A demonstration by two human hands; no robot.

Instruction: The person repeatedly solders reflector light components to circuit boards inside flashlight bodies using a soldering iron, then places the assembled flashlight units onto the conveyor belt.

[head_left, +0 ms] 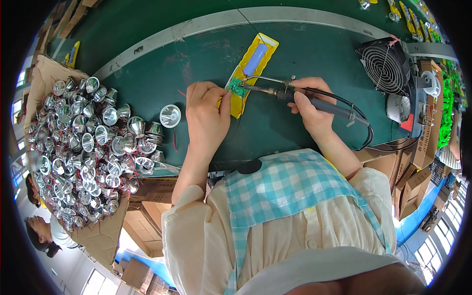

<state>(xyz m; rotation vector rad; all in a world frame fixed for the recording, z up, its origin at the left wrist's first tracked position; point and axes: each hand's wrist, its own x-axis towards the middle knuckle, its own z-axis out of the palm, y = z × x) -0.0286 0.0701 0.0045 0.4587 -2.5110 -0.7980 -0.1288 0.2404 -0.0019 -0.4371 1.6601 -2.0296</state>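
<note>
My right hand is wrapped round a grey-handled soldering iron. A bent metal tube runs alongside its shaft. The iron's tip meets a small green circuit board on an open yellow plastic casing. A light purple cylindrical battery lies in the casing's far half. Close against the board, my left hand has thumb and fingers pinched together. A thin red wire pokes out past that hand's left side; the pinched part is hidden. One silver reflector cup with a red lead rests left of this hand.
A cardboard box heaped with silver reflector cups stands at the left. On the right are a black fan with a grille, a white round container and cardboard boxes. Black cables trail from the iron. A person appears far left.
</note>
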